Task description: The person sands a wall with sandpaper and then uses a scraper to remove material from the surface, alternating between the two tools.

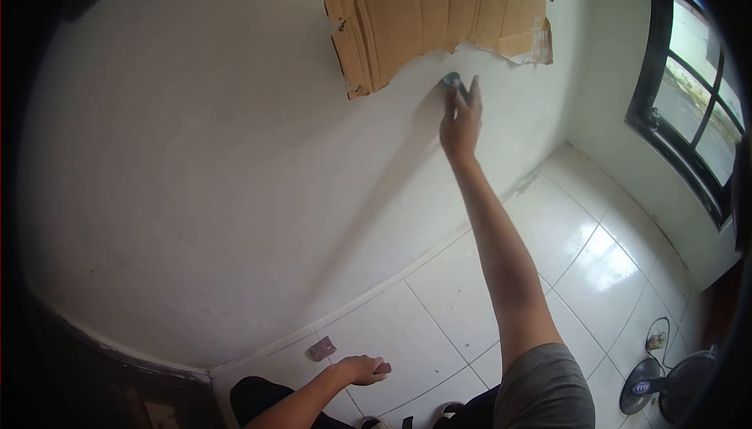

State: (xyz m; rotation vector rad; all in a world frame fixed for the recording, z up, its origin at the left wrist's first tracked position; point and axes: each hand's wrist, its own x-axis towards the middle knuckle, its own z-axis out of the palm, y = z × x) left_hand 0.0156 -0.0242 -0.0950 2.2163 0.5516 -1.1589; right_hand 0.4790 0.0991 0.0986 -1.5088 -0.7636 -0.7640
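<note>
My right hand point(462, 122) reaches out to the white wall point(258, 163), just below the torn lower edge of a cardboard sheet point(439, 10). Its fingers are closed round a small dark bluish-grey object point(452, 79), whose exact kind is too small to tell. Low in the view, my left hand point(359, 369) is closed on a small reddish-brown piece point(382, 368); only one end of it shows past the fingers. A flat reddish-brown square point(322, 348) lies on the floor near the wall's foot, beyond my left hand.
White tiles point(423, 327) cover the floor. A black-framed window point(689, 100) is set in the right wall. A fan point(674, 388) stands at the lower right, with a cable and a socket block point(656, 340) near it. Dark furniture point(117, 378) fills the lower left.
</note>
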